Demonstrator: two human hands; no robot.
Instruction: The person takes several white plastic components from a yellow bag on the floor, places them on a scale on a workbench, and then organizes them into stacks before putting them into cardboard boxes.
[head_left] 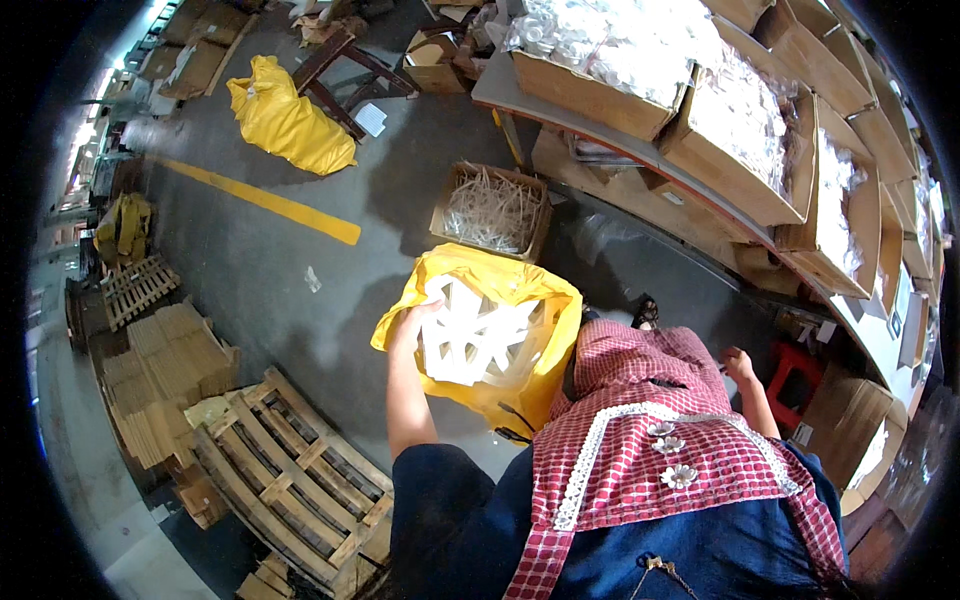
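My left hand (421,312) is at the left side of the mouth of a yellow plastic bag (470,262), its fingers closed at the rim and partly hidden there. The bag stands in front of me, full of white flat-sided pieces (480,335) that lie at many angles. My right hand (738,364) hangs at my right side, beyond the edge of my red checked apron (650,480). Its fingers are loosely bent and apart, and nothing shows in them. A dark cord (515,425) lies against the bag's near side.
Just beyond the bag stands a carton of pale thin strips (490,210). Cartons of clear and white parts (610,60) line the bench at right. A red stool (795,380) is under it. Wooden pallets (300,470) and stacked cardboard (165,370) lie at left, another yellow bag (290,120) farther off.
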